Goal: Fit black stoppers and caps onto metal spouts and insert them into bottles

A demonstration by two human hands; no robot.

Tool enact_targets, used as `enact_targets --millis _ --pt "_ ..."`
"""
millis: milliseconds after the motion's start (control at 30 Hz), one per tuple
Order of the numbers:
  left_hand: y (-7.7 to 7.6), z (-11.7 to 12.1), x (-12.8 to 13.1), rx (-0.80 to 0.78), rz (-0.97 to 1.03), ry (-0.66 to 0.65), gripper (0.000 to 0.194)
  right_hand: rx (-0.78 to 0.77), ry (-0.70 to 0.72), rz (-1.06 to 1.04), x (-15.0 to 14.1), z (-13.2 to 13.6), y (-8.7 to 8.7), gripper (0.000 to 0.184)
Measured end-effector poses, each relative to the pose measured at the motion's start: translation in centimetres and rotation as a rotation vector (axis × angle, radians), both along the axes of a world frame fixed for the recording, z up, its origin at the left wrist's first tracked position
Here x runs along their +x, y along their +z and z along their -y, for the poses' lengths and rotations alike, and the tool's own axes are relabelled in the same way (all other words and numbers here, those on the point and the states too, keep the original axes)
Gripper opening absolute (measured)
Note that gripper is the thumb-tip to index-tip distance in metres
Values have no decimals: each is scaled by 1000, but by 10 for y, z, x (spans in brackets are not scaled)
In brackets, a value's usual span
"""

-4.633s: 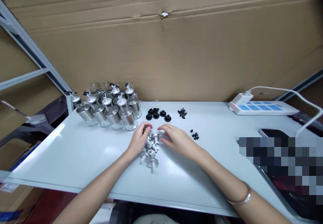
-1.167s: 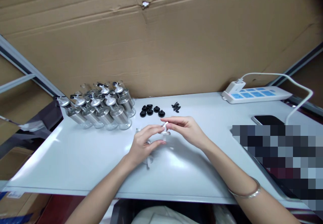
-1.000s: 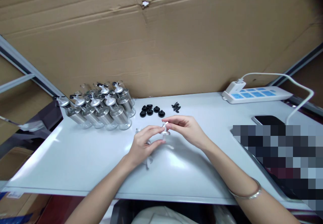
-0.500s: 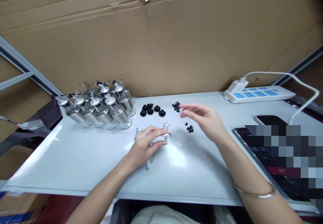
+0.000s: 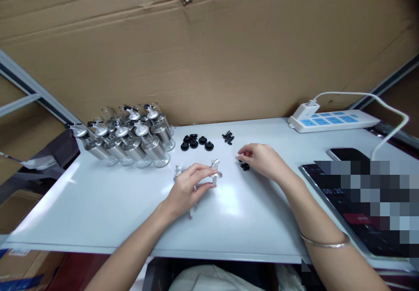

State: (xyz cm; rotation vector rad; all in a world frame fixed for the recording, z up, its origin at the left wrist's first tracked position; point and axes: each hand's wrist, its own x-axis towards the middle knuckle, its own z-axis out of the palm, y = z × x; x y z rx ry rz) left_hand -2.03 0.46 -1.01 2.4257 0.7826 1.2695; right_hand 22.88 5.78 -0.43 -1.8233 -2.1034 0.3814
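My left hand [image 5: 190, 187] pinches a silvery pourer spout [image 5: 216, 175] by its lower stem between thumb and fingers. The spout stands upright, its angled nozzle on top. More silvery spouts [image 5: 179, 172] lie on the table behind and below that hand, partly covered by it. Over a small pile of tiny black caps [image 5: 245, 167] is my right hand [image 5: 262, 159], its thumb and forefinger closed on one small black cap at the pile's near-left side. The fingers partly hide that cap.
Bottles with metal sleeves [image 5: 153, 149], several topped with spouts, stand at the left back. Black round stoppers [image 5: 194, 143] and small black levers [image 5: 228, 138] lie at the back middle. A power strip [image 5: 334, 121], a phone [image 5: 348, 154] and a larger screen device [image 5: 337, 195] occupy the right.
My right hand has left the spout, moved right and come down to the black caps, its fingers closing there. My left hand keeps the spout in nearly the same place.
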Motion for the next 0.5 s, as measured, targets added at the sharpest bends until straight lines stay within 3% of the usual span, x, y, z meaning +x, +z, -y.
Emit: enact_targets --millis 167,500 --pt "1 1 0 30 -15 8 27 5 -28 118 -5 1 -4 16" --pt "1 1 0 51 -27 31 25 -17 -15 109 -9 3 -3 19"
